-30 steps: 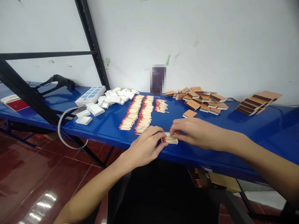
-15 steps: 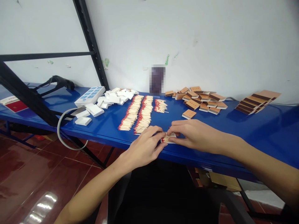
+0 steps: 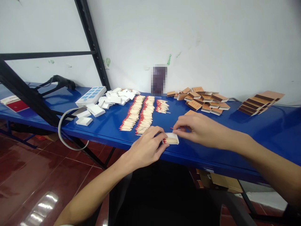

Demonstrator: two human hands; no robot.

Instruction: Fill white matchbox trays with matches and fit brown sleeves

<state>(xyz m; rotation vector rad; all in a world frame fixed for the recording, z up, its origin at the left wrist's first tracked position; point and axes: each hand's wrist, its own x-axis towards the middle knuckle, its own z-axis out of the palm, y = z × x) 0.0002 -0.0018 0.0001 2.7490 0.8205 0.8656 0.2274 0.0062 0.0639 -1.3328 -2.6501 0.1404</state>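
My left hand [image 3: 149, 146] grips the left end of a small white matchbox tray [image 3: 174, 136] at the table's front edge. Several matches [image 3: 169, 141] lie side by side in the tray, along its near side, with red heads to the left. Just above the tray's right end, my right hand [image 3: 196, 129] is pinched around a match, whose red head [image 3: 171, 128] sticks out to the left. Beyond my hands lie two long rows of loose matches [image 3: 134, 113] and a smaller heap of matches [image 3: 162, 106].
White trays [image 3: 115, 99] lie piled at the left beside a white power strip [image 3: 91, 95] with a grey cable [image 3: 60, 131]. Orange-brown matchbox sleeves [image 3: 207, 100] are heaped at the back right, with a leaning stack of sleeves [image 3: 261, 102] farther right. A black rack post [image 3: 94, 47] rises at the left.
My right hand has lifted out of the tray, up and slightly right, with a match between its fingers. My left hand keeps its hold on the tray.
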